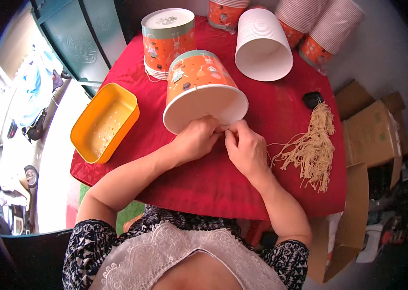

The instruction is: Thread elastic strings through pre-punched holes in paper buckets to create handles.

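Observation:
An orange paper bucket (201,72) with a green base band and cartoon figures lies tipped on the table, its white mouth toward me. A thin beige cord (196,90) shows at its upper rim and hangs into the mouth. At the near rim, my left hand (198,137) is closed, fingertips pinched against the edge. My right hand (245,146) pinches at the same spot, its fingertips meeting the left ones. What lies between them seems to be the cord's end, mostly hidden by the fingers. Beside my right hand lies a bundle of beige cords (312,150).
An upturned bucket stack (169,43) stands behind, and a white nested stack (265,53) lies right of it. More bucket stacks (332,34) line the back. A yellow tub (105,123) with small bits sits left, a black object (312,100) right. Cardboard boxes (370,135) flank the red-covered table (189,188).

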`<state>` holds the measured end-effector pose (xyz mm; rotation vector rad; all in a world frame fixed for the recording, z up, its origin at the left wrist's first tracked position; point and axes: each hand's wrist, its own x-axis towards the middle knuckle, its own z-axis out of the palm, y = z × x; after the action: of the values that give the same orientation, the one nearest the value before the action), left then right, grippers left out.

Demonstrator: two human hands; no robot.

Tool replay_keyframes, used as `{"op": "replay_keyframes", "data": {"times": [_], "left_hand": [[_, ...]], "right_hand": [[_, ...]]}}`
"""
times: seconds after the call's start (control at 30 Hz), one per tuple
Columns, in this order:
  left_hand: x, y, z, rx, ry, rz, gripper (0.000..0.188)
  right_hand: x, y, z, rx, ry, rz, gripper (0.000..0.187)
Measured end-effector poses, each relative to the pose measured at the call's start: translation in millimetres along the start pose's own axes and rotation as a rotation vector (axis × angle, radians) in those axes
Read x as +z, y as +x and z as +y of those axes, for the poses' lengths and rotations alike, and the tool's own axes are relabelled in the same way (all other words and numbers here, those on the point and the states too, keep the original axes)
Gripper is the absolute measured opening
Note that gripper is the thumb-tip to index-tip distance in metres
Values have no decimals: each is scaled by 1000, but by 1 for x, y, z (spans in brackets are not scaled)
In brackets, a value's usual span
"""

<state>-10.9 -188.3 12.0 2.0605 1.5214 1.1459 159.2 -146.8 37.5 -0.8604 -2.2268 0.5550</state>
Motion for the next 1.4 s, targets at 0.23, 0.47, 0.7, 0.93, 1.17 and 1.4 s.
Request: {"op": "replay_keyframes", "data": {"times": [0.23,0.47,0.7,0.93,1.17,1.4], "left_hand": [[-6,4,12,-54,4,-82,16],[-2,-1,3,-63,-2,53,8],[-16,5,12,-233,-81,-90,14],[-12,5,9,-179,-102,-5,10],[-14,9,9,-287,-102,-158,16],[-13,9,7,-246,-108,-125,16]], "right_hand": [[5,5,12,-172,-108,23,9],[-13,5,10,-106,-96,-130,7],[-49,10,15,109,-202,-399,19],[-62,15,8,181,183,-398,20],[-16,6,7,-40,310,-123,37],[12,7,7,-214,0,-47,28]]}}
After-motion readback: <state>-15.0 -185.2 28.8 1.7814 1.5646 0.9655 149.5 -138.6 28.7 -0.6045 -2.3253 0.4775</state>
